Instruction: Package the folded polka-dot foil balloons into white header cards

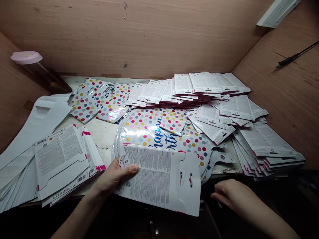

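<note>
My left hand (126,174) is closed on the left end of a flat white cardboard packet (152,179), its thumb on top. Fine print covers the packet, and its right end has a flap and hanging holes. To the right of the packet and apart from it, my right hand (230,192) is closed with the fingers curled down; a small pale bit shows at its fingertips, too little to name. Beneath and behind the packet lie flat foil balloons (139,122) with coloured dots and blue lettering. A folded dotted balloon (173,123) rests on them.
White packets (204,83) are piled at the back and along the right (269,142). More packets (62,156) and white paper sheets (37,119) lie left. Folded balloons (84,103) and a pink-lidded container (50,73) stand behind. Wooden walls enclose the table; a cable (291,61) hangs right.
</note>
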A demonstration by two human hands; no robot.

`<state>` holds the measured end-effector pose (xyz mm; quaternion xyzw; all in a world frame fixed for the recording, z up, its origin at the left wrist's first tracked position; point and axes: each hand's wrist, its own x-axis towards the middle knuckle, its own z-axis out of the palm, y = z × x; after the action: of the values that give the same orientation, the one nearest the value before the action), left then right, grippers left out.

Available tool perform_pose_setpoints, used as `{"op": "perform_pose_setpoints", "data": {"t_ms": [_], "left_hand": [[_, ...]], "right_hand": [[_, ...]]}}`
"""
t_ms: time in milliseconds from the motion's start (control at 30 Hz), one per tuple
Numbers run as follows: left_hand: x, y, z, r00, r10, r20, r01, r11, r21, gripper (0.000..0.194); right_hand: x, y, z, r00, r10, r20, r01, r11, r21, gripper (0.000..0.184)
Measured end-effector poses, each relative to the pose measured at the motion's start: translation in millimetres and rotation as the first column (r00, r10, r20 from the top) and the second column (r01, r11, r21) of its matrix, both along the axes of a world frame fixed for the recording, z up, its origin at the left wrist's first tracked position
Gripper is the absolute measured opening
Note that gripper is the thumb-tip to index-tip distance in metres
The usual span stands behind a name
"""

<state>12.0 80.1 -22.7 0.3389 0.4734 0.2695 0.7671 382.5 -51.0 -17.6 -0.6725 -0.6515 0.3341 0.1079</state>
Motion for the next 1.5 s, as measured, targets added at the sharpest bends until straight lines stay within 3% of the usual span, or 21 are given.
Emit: {"op": "perform_pose_setpoints", "data": {"t_ms": [67, 133, 233, 300, 333, 400, 500, 567, 667, 733, 833, 900, 967, 1000, 1067, 1133, 1167, 1267, 1367, 1433, 1500], "left_hand": [[-4.2, 0.6, 6.8, 0.999, 0.009, -0.053, -0.004, 0.997, 0.080, 0.040], [-9.6, 2.7, 18.7, 0.987, -0.001, -0.159, 0.048, 0.955, 0.293, 0.029], [-15.0, 10.1, 41.9, 0.936, -0.035, -0.350, 0.270, 0.710, 0.651, 0.016], [-14.8, 16.1, 55.9, 0.903, -0.030, -0.428, 0.370, 0.561, 0.741, 0.009], [-13.6, 18.6, 61.2, 0.896, -0.022, -0.443, 0.387, 0.526, 0.757, 0.008], [-10.1, 21.4, 66.3, 0.901, -0.036, -0.432, 0.390, 0.502, 0.772, 0.007], [-5.6, 21.8, 58.8, 0.904, -0.154, -0.399, 0.420, 0.490, 0.764, 0.009], [-6.7, 21.7, 46.9, 0.913, -0.136, -0.384, 0.400, 0.472, 0.786, 0.024], [-15.2, 20.9, 30.6, 0.951, 0.004, -0.308, 0.278, 0.418, 0.865, 0.085], [-21.9, 16.9, 26.0, 0.952, 0.072, -0.298, 0.240, 0.431, 0.870, 0.085], [-29.8, 3.9, 27.6, 0.910, 0.216, -0.355, 0.214, 0.489, 0.846, 0.048], [-36.8, -4.9, 29.9, 0.869, 0.331, -0.367, 0.178, 0.484, 0.857, 0.038], [-50.6, -8.2, 29.4, 0.769, 0.517, -0.374, 0.131, 0.446, 0.885, 0.033], [-61.3, -7.1, 27.6, 0.661, 0.642, -0.388, 0.115, 0.424, 0.898, 0.032], [-90.1, -0.5, 20.6, 0.295, 0.836, -0.462, 0.082, 0.460, 0.884, 0.044], [-124.3, 8.9, 9.8, -0.073, 0.761, -0.645, -0.058, 0.642, 0.764, 0.070], [-141.0, 13.5, 3.5, -0.124, 0.632, -0.765, -0.160, 0.748, 0.644, 0.081], [-179.2, 24.3, -16.2, -0.044, 0.514, -0.856, -0.259, 0.822, 0.507, 0.083], [-198.2, 30.4, -32.7, 0.011, 0.535, -0.845, -0.281, 0.812, 0.511, 0.078], [-206.0, 32.4, -40.8, 0.046, 0.567, -0.823, -0.308, 0.791, 0.528, 0.073], [-213.7, 32.8, -47.3, 0.117, 0.602, -0.790, -0.337, 0.772, 0.539, 0.061]], "right_hand": [[1.5, 9.4, 12.2, 0.999, 0.007, 0.054, -0.007, 1.000, 0.000, 0.032], [-1.7, 21.8, 29.4, 0.999, 0.026, -0.030, -0.024, 0.998, 0.061, 0.028], [-16.1, 40.3, 50.8, 0.987, 0.018, -0.162, 0.037, 0.942, 0.334, 0.014], [-31.7, 50.6, 58.1, 0.985, 0.048, -0.166, 0.047, 0.851, 0.524, 0.014], [-40.9, 55.0, 59.9, 0.985, 0.080, -0.152, 0.025, 0.808, 0.589, 0.024], [-60.4, 62.2, 61.3, 0.977, 0.188, -0.096, -0.081, 0.754, 0.652, 0.044], [-83.5, 68.8, 60.8, 0.927, 0.364, 0.094, -0.334, 0.681, 0.652, 0.034], [-88.1, 71.1, 58.6, 0.890, 0.367, 0.273, -0.453, 0.633, 0.628, 0.030], [-77.5, 73.1, 52.3, 0.877, 0.180, 0.445, -0.447, 0.644, 0.621, 0.032], [-64.2, 75.6, 50.2, 0.865, 0.134, 0.483, -0.428, 0.700, 0.572, 0.032], [-47.8, 85.5, 59.5, 0.923, 0.174, 0.343, -0.334, 0.803, 0.494, 0.026], [-47.7, 100.8, 70.5, 0.985, 0.167, 0.047, -0.171, 0.882, 0.438, 0.023], [-61.4, 125.0, 74.3, 0.934, 0.100, -0.342, 0.004, 0.957, 0.291, 0.026], [-73.5, 139.5, 70.7, 0.860, 0.055, -0.507, 0.052, 0.980, 0.194, 0.033], [-104.5, 169.3, 51.1, 0.762, -0.040, -0.646, 0.094, 0.994, 0.049, 0.043], [-135.6, 194.2, 20.9, 0.859, -0.119, -0.497, 0.144, 0.989, 0.012, 0.044], [-148.1, 203.4, 5.7, 0.919, -0.162, -0.359, 0.184, 0.983, 0.027, 0.042], [-169.3, 215.6, -24.7, 0.963, -0.267, -0.034, 0.269, 0.958, 0.097, 0.034], [-185.1, 208.4, -25.3, 0.958, -0.278, 0.073, 0.256, 0.941, 0.219, 0.030], [-208.2, 199.1, -17.2, 0.993, -0.087, 0.079, 0.059, 0.950, 0.306, 0.030], [-244.7, 192.6, -10.0, 0.973, 0.228, 0.031, -0.225, 0.913, 0.341, 0.026]]}}
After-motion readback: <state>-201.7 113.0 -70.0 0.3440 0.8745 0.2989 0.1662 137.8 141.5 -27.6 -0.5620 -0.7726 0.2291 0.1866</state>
